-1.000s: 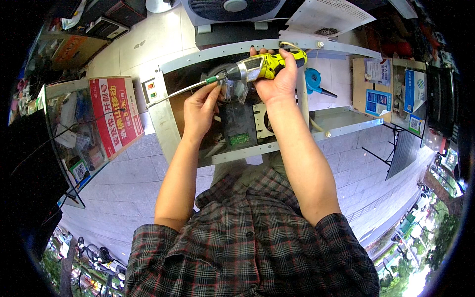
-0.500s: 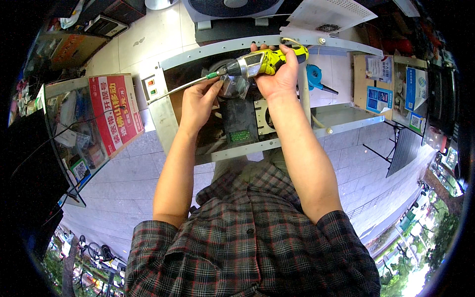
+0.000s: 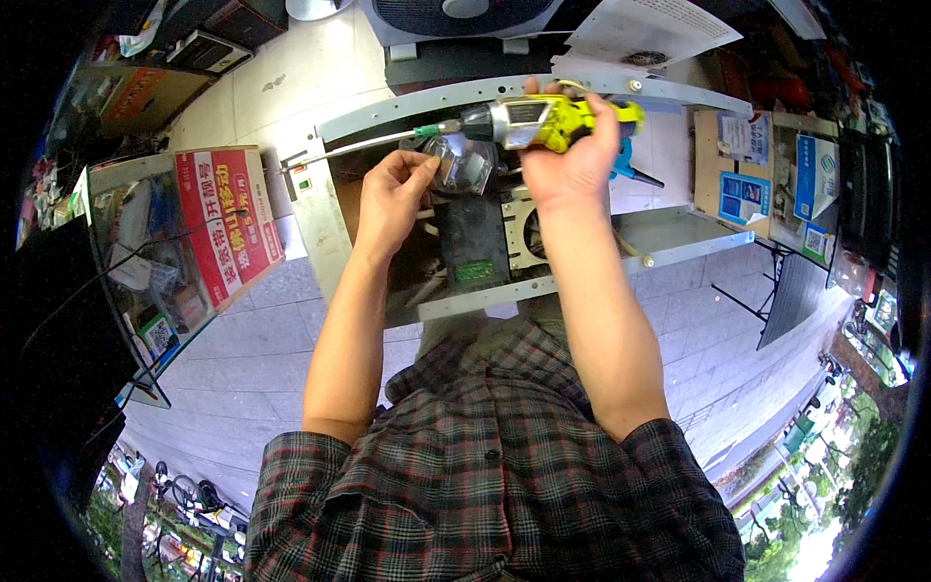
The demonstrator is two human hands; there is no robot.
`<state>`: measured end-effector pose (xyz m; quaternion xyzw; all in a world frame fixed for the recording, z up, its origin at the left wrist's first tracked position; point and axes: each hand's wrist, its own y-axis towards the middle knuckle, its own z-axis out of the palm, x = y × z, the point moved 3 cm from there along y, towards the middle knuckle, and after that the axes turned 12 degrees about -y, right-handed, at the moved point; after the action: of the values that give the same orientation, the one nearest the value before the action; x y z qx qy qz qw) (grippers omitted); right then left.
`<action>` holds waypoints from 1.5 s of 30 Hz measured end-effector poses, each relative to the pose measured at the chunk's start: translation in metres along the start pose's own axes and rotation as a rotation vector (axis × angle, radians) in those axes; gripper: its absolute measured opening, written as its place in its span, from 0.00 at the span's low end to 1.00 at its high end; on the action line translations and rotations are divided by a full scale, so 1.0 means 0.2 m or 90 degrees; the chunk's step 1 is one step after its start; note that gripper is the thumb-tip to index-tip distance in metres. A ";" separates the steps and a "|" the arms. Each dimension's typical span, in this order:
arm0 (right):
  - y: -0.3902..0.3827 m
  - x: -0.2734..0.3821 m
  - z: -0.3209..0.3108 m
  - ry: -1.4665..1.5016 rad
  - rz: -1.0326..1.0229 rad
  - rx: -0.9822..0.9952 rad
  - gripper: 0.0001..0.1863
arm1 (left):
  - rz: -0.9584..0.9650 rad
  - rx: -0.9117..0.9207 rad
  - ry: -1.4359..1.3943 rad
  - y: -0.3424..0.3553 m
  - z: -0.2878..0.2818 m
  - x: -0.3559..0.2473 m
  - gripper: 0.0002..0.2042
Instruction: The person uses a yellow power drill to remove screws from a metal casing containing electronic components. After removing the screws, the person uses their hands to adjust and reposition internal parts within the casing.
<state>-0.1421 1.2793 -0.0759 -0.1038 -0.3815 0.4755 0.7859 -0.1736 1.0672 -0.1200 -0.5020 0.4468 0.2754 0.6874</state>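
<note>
1. Close against me, my plaid shirt (image 3: pixel 485 466) fills the foreground; just past it runs the near rail (image 3: pixel 504 296) of the open case (image 3: pixel 325 228), whose end panel lies off to my left.
2. Inside the case, between my forearms, sits a black box (image 3: pixel 470 223) with a green board (image 3: pixel 473 272) at its near end.
3. Over the case, my left hand (image 3: pixel 393 199) has thumb and index tips pressed together. I cannot tell whether something small is caught between them. A clear bag (image 3: pixel 467 173) lies just beside those tips.
4. A little farther out, my right hand (image 3: pixel 572 175) is wrapped round the yellow driver (image 3: pixel 553 121), which is up off the case with its nose to my left.
5. From that nose reaches the long bit (image 3: pixel 364 145) with its green collar (image 3: pixel 427 130). Half a second ago my left fingertips were at the collar; now it is farther out and clear of them, and the bit's tip has swung away from me, over the panel's far corner near the green switch (image 3: pixel 304 184). As I judge it, only my right hand now steadies driver and bit, and my left is free of them.
6. Beyond the far rail (image 3: pixel 388 114) stand a big fan (image 3: pixel 465 44) and, to its right, a pale vented panel (image 3: pixel 645 34).
</note>
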 end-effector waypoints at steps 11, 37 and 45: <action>-0.42 0.68 0.34 -0.354 -0.432 0.379 0.23 | -0.070 0.055 -0.053 0.05 -0.03 -0.02 0.10; -0.59 0.63 0.38 -0.504 -0.487 0.561 0.23 | -0.072 0.051 -0.062 0.05 0.03 -0.03 0.08; -0.60 0.61 0.38 -0.532 -0.517 0.563 0.22 | -0.063 0.059 -0.060 0.04 0.03 -0.03 0.09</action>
<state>-0.0840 1.3010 0.1009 0.5630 -0.4299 0.2563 0.6577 -0.1811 1.0759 -0.1167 -0.4773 0.4008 0.2438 0.7431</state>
